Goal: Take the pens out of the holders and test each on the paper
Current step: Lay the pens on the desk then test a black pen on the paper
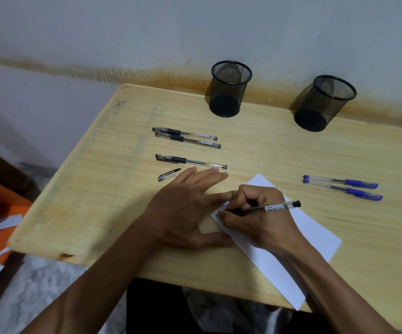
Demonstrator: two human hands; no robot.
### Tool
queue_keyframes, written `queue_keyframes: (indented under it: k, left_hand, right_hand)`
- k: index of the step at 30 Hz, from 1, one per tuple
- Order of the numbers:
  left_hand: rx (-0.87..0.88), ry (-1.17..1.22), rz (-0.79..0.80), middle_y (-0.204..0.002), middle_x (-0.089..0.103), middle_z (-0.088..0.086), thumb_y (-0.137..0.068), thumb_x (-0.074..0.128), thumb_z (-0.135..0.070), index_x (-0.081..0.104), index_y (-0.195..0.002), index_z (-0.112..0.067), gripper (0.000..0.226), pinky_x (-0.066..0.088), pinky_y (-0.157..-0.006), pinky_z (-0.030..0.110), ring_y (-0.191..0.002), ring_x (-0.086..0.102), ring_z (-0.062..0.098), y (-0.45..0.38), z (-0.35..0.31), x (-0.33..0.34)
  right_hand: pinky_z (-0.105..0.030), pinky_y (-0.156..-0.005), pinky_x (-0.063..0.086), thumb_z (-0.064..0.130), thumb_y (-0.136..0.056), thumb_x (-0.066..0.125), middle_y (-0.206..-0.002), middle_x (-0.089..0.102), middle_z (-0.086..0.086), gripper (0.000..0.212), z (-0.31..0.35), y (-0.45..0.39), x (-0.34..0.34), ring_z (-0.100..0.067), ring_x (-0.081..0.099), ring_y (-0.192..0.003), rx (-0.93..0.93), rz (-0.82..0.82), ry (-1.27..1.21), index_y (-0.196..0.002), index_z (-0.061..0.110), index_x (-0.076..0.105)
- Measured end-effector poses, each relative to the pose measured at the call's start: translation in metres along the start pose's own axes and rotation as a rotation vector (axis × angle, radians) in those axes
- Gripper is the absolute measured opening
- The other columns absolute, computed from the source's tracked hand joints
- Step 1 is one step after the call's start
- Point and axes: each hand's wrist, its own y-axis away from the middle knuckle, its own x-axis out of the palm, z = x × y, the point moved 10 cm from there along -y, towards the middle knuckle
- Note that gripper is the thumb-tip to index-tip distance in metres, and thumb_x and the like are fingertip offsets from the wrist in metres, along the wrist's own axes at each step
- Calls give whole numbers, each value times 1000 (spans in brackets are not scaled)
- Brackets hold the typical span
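**Right hand writes with a black pen while the left steadies the paper**

I am looking down over my two bare hands at a pale wooden table [255, 145]. My right hand [260, 213] has its fingers curled around an uncapped black pen with a clear barrel [270, 208], pinching it near the tip. The tip touches the near-left corner of a white rectangular sheet of paper [311, 237], which runs under my right hand and back along my forearm. The pen's end points to the right, past my knuckles.

My left hand [185, 208] lies flat, fingers spread and straight, just left of my right hand. Its index finger and thumb rest at the paper's left edge.

Just beyond my left fingertips lies a loose black-and-clear pen cap [168, 175]. Beyond that rests a capped black pen [190, 161], and farther still a pair of capped black pens [186, 137] lying side by side, touching.

To the right of my right hand, well apart from it, two capped blue pens [342, 187] lie side by side.

At the far edge, against the wall, stand two black wire-mesh cylindrical holders: one [229, 89] beyond my left hand, the other [323, 103] beyond my right. No pens stand in either.
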Motion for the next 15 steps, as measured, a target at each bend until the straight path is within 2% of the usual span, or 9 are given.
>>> queue_keyframes:
  k: [4,11,15]
  left_hand:
    - [-5,3,3,-161,31,-4,-75,51,-83,41,-146,-43,82,14,-122,43,-151,21,17,1,1,2]
    - [-3,2,-12,-161,32,-3,-75,52,-82,43,-144,-42,81,15,-122,44,-151,22,17,1,2,2]
    - [-1,-9,-18,-160,32,-3,-76,52,-82,42,-145,-42,81,15,-122,42,-151,22,17,1,2,1]
  right_hand:
    - [-33,-52,46,7,-63,80,-65,71,-4,23,-3,0,-1,-28,67,-64,34,-13,-41,-55,16,61]
    - [-47,-56,49,14,-61,75,-66,69,-13,18,0,-1,0,-38,66,-68,38,-6,-25,-55,15,58]
    - [-39,-52,44,13,-61,73,-62,67,-12,19,2,0,-1,-34,63,-64,43,-16,-9,-54,15,56]
